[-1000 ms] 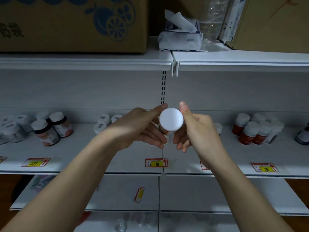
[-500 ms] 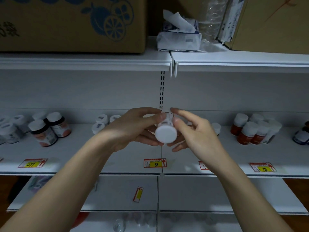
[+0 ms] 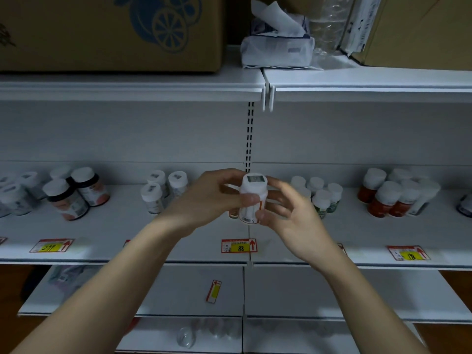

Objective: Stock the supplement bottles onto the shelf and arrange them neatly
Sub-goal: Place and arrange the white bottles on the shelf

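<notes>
The left hand [image 3: 209,198] has its fingers curled round a small white plastic supplement bottle with a white cap and an orange-edged label [image 3: 252,199], the thumb pressed across the front of the label. The right hand [image 3: 293,213] holds the same bottle from the other side, its fingers loosely bent with their tips on the bottle's side and base. The bottle stands roughly upright in the air between the two hands, cap upward, in front of the middle white metal shelf [image 3: 127,226] and above the red-and-yellow price tag marked 88 [image 3: 239,246].

On that shelf, just behind the right hand, sits a cluster of small white-capped bottles with green labels [image 3: 323,194]. Further right stand red bottles with white caps [image 3: 390,195]. Left of the hands are three small white bottles [image 3: 163,187], then dark bottles with pinkish labels [image 3: 74,192]. On the upper shelf rest a brown cardboard box printed with blue citrus slices [image 3: 109,31] and a soft white tissue pack [image 3: 278,47].
</notes>
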### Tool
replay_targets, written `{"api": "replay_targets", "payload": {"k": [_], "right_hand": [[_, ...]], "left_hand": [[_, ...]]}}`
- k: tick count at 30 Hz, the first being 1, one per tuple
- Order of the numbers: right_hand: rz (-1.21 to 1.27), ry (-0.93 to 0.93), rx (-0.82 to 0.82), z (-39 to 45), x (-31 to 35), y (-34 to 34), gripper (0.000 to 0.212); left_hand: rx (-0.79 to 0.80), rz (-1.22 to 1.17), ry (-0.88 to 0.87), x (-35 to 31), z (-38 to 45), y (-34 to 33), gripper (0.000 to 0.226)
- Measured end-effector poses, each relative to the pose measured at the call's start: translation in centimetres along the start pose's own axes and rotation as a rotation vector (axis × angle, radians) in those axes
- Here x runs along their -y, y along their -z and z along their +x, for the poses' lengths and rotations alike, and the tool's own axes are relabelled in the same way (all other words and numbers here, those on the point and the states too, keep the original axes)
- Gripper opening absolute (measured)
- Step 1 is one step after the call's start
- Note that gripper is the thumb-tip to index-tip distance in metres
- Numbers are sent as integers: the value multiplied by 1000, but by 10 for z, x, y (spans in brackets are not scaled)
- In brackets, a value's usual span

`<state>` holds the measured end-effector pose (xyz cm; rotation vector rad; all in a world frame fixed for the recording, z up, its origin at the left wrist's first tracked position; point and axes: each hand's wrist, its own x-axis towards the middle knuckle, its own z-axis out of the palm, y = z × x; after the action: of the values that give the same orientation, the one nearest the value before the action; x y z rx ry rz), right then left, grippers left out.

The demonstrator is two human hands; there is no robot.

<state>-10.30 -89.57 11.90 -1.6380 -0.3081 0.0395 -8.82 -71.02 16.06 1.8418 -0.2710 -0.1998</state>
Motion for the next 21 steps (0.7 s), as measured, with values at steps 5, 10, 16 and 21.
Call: {"api": "replay_targets", "payload": {"k": [5,10,16,21], "right_hand": [[16,-143,-57,22,-31,8,30],[-493,-334,-93,54,-110,16,52],[-1072,-309,156,46,-173,14,62],[-1101,-259,111,44,-179,14,62]], "left_hand": [[-82,-36,67,20,28,-3,33],[-224,49,58,40,75,-3,28],[-297,150,21,59,123,-3,35],[-254,243,-14,67,164,-3,43]]}}
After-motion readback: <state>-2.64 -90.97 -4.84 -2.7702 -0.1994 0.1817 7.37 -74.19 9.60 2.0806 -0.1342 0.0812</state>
